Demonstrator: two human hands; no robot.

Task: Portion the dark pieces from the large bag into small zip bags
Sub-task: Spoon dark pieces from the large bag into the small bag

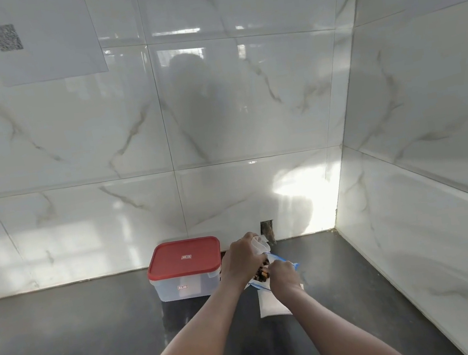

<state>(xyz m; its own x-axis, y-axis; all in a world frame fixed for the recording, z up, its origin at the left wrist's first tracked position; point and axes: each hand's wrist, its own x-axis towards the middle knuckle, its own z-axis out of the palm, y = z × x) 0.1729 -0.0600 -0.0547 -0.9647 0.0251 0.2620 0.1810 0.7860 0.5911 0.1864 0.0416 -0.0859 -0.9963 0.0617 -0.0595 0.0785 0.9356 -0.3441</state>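
Left hand [243, 259]: fingers curled round the crumpled neck of the large bag [260, 242], which it holds up off the counter and tips toward the other hand.
Right hand [284, 276]: closed in a pinch on the mouth of the small zip bag [284, 261], just under the big bag's opening.
Large bag: clear, thin plastic, bunched and whitish where the light catches it. From here I can't make out how full it is.
Dark pieces [263, 274]: a small cluster of brown-black bits with paler orange-tan ends, showing in the gap between the two hands. I can't tell whether they sit in the big bag's mouth or already in the small one.
Small zip bag: see-through, with a blue strip along its opening. Most of it is hidden behind the right hand.
White sheet [271, 305]: flat on the counter below the right wrist. I can't tell if it is paper or more bags.
Container [182, 285]: clear square tub with a red lid [185, 257] on, standing just left of the left hand, against the wall.
Counter [68, 339]: dark stone, meeting glossy marble-look tiles [67, 126] in a corner.
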